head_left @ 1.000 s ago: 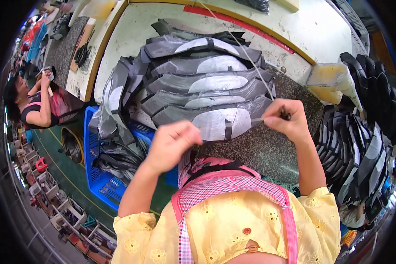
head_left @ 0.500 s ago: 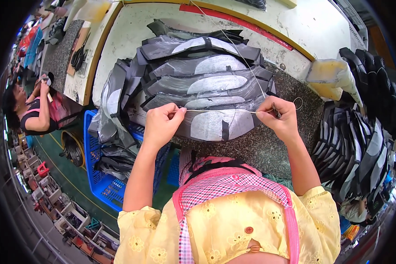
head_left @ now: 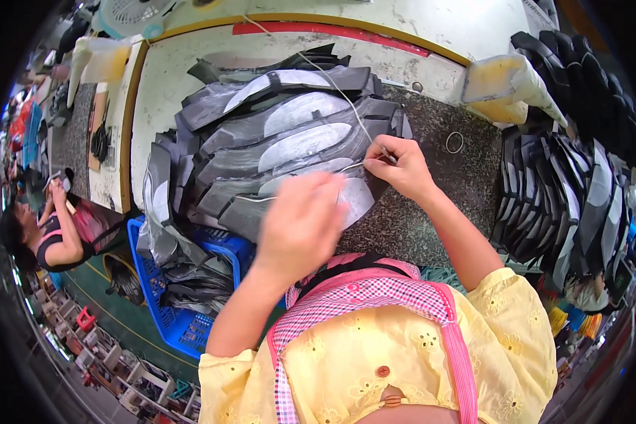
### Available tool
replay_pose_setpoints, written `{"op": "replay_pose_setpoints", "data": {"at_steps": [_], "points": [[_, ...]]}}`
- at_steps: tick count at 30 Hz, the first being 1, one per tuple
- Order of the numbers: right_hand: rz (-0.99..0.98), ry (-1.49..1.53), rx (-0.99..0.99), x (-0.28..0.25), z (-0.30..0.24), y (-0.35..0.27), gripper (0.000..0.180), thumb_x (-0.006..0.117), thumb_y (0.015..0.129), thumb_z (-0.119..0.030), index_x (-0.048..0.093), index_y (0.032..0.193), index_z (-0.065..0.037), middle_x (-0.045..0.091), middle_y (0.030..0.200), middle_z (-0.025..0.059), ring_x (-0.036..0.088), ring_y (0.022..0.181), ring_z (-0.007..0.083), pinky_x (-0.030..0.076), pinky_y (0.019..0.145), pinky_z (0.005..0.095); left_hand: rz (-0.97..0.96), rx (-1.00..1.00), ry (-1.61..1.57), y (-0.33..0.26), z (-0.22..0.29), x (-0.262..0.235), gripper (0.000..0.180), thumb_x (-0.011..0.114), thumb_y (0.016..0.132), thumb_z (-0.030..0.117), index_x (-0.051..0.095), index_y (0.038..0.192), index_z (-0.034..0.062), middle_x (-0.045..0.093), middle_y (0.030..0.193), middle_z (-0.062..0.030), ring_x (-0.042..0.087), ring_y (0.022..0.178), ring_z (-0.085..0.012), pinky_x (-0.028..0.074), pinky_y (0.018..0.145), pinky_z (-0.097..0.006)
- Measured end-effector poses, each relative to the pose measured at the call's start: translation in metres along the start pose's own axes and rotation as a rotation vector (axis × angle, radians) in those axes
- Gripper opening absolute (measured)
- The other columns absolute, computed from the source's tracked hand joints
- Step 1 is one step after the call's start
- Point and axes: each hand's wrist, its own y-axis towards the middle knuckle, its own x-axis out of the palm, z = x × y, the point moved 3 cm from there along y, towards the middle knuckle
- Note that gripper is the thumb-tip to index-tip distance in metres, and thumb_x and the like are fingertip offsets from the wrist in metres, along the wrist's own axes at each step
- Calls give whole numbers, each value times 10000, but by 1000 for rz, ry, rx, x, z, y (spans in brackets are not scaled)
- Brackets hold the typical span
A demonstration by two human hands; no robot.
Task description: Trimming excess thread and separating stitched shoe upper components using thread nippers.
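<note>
Panels (head_left: 307, 145) on table (head_left: 164, 99), basket (head_left: 189, 338) at left

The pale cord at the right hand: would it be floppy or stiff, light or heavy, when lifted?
The pale cord is probably floppy, since it curves over the grey pieces toward the right hand. It is likely light too, as it looks very thin.

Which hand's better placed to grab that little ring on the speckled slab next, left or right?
Probably the right hand: it is closer to the ring, though it pinches a pale cord. The left hand, blurred, is farther off, over the grey pieces.
</note>
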Motion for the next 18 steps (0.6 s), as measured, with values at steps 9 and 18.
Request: {"op": "replay_pose_setpoints", "data": {"at_steps": [9,18], "points": [[160,-462,-356,-18,7,0,192,724,552,-94,536,588,-101,523,605,0,466,602,184,385,526,299,-335,64,307,8,-2,44,377,654,673,111,577,1028,7,525,905,-82,494,806,-236,432,672,-332],[238,-157,40,-10,25,13,253,774,566,-133,561,678,-53,553,688,53,537,691,212,434,595,306,-461,77,407,21,-1,55,316,611,659,104,578,959,13,478,819,-78,468,747,-233,435,602,-333]]}}
